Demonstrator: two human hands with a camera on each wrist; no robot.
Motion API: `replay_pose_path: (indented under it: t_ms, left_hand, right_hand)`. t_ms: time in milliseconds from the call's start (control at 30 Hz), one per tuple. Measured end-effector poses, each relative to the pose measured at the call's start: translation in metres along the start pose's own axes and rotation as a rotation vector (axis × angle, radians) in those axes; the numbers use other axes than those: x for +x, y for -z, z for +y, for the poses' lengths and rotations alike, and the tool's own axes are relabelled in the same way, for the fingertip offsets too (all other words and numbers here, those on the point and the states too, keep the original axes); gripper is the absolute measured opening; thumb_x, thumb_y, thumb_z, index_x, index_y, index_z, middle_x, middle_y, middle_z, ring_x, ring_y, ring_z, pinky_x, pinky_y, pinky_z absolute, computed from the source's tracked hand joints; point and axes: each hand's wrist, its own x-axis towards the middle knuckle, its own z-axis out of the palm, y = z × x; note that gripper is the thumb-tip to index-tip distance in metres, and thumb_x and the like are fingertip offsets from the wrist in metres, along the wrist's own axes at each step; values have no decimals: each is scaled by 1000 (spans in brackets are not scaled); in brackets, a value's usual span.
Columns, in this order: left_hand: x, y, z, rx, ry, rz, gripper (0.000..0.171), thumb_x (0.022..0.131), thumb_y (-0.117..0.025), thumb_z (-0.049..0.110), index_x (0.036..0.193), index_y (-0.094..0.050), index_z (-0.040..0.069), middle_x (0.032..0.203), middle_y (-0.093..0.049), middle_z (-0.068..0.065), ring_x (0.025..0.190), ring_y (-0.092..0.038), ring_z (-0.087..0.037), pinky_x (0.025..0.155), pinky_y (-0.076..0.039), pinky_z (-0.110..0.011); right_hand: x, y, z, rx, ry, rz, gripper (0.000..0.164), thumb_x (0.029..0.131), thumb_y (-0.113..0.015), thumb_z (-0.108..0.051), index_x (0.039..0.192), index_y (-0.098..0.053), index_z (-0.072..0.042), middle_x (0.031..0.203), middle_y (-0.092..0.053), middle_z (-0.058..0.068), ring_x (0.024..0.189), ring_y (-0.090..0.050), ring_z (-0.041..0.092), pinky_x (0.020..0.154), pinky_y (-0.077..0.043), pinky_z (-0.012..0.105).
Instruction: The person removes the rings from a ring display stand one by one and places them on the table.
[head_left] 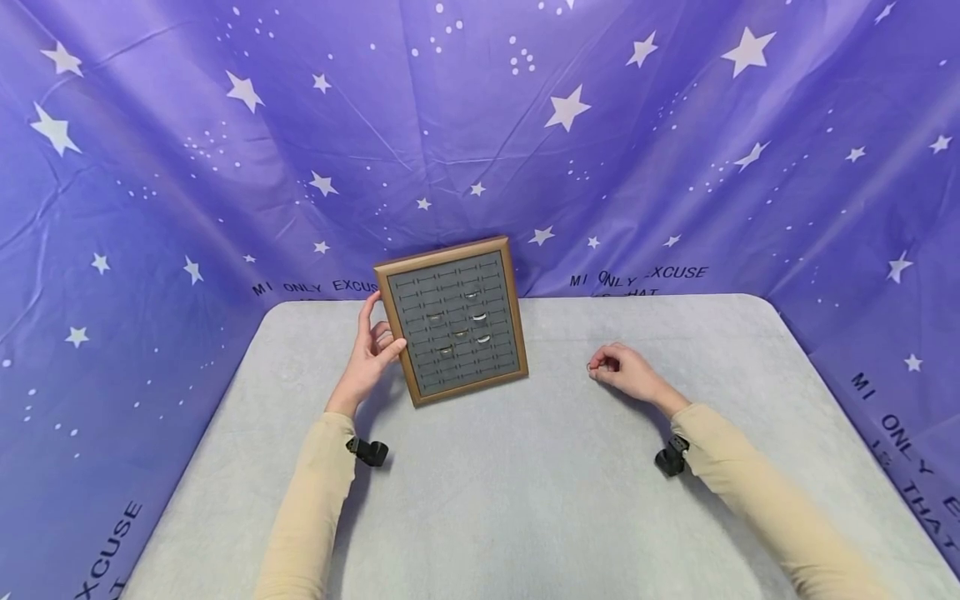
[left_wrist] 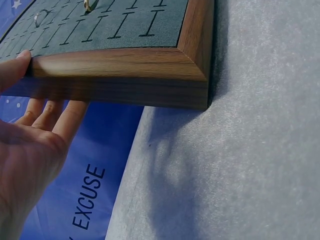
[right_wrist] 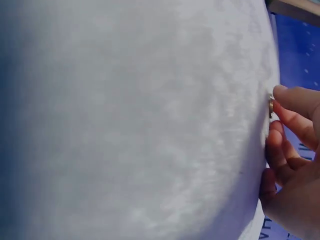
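Observation:
A wooden-framed ring display tray (head_left: 518, 333) stands tilted up on the table, its grey slotted pad facing the head camera. Several rings, among them a silver ring (head_left: 480, 317), sit in its slots. My left hand (head_left: 367, 358) grips the tray's left side, thumb on the front of the frame and fingers behind. In the left wrist view the thumb (left_wrist: 17, 70) presses the wooden edge, and a gold ring (left_wrist: 90, 6) shows above. To the right of the tray, my right hand (head_left: 626, 371) pinches a small gold-coloured ring (right_wrist: 271, 107) between thumb and forefinger.
A light grey cloth covers the table (head_left: 510, 500). Purple curtains (head_left: 480, 125) with white stars and lettering hang behind it and along both sides. A small black camera (head_left: 369, 452) is strapped at the left wrist, another black camera (head_left: 671, 457) at the right.

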Motion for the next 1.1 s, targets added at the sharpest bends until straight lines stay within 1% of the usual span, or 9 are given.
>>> replay_pose_path:
  t_ms: [100,200,367,567,667,767,867,1000,1100]
  left_hand:
    - [0,-1,0,-1,-4,-2,85,94,-54,-8,155,-5,25,114,-54,-10,94,-63,-15,75,-55,-28]
    - [0,-1,-1,4,-8,-5,85,95,-53,-8,155,-4,23,114,-54,-10,95,-63,-15,75,-55,-29]
    - [0,0,-2,5,-7,-2,84,95,-54,-7,155,-7,28,114,-55,-9,95,-63,-15,76,-55,-29]
    - [-1,0,-1,-4,-6,2,84,95,-54,-7,155,-8,31,113,-54,-9,94,-63,-14,76,-55,-27]
    - [-1,-1,-1,1,2,4,85,95,-54,-6,155,-7,30,114,-53,-10,94,-63,-14,76,-55,-27]
    - [-1,-2,0,4,6,1,85,95,-54,-6,155,-5,29,115,-53,-10,94,-63,-14,76,-55,-27]
    - [0,-2,0,2,5,-1,85,95,-54,-6,155,-5,28,115,-53,-10,95,-63,-15,76,-55,-27]
    - [0,0,0,0,2,4,84,95,-54,-6,155,-7,30,115,-54,-9,95,-63,-15,76,-55,-29]
    - [0,1,-1,4,4,2,84,95,-54,-5,155,-7,31,115,-55,-9,95,-63,-15,76,-55,-29]
  right_hand:
    - [-1,5,-5,49,-56,-19,6,85,-71,-2,88,-66,0,82,-60,6,72,-49,14,63,-40,25]
    - [-3,12,-16,108,-114,-25,8,87,-68,0,93,-66,5,84,-62,11,73,-52,16,65,-42,24]
    - [-4,23,-36,219,-159,-3,16,88,-64,6,101,-61,15,91,-63,26,77,-57,24,65,-46,24]
    - [1,18,-18,312,-167,52,19,91,-61,2,107,-61,12,96,-62,29,80,-61,24,68,-46,19]
    - [4,15,-14,332,-162,74,21,93,-61,-1,110,-62,11,103,-61,28,84,-61,23,71,-47,20]
    - [7,14,-23,363,-172,77,23,94,-60,-1,113,-61,11,110,-59,32,83,-61,28,71,-50,27]
    - [11,15,-41,377,-179,69,25,94,-58,0,115,-59,14,114,-56,35,85,-61,26,73,-49,26]
    - [20,15,-61,399,-186,78,27,94,-58,-2,116,-59,15,114,-59,28,89,-60,16,77,-46,19]
    - [27,10,-59,453,-181,93,28,94,-59,-2,117,-59,13,112,-63,18,90,-61,15,79,-48,21]
